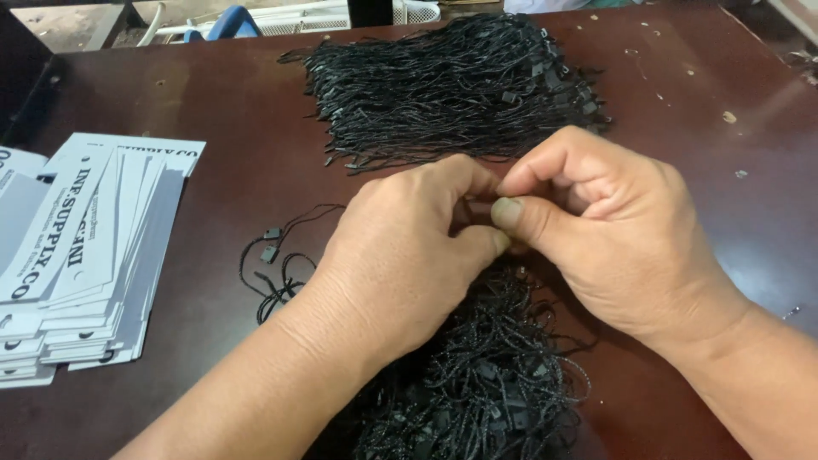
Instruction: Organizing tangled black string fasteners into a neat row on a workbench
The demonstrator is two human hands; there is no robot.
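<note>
Dark reddish-brown wood makes up the worktop (213,128), scuffed and speckled toward its far right corner. Both hands meet above its middle. The left hand (400,255) and the right hand (613,230) have their fingers (509,213) curled inward and pressed tip to tip, thumbs against forefingers, pinching something small between them; what it is stays hidden behind the fingertips, though it sits directly above a loose heap of black hang-tag strings (486,383) that spreads from under the hands to the near edge. A larger, neater bundle of black strings (443,85), each with a small plastic clasp, lies just beyond the knuckles toward the far edge. A few stray strings (277,255) curl on the bare wood just left of the left hand. Along the left edge sits a fanned stack of white rectangular paper tags (94,247), printed in black lettering, with grey backs showing where they overlap.
</note>
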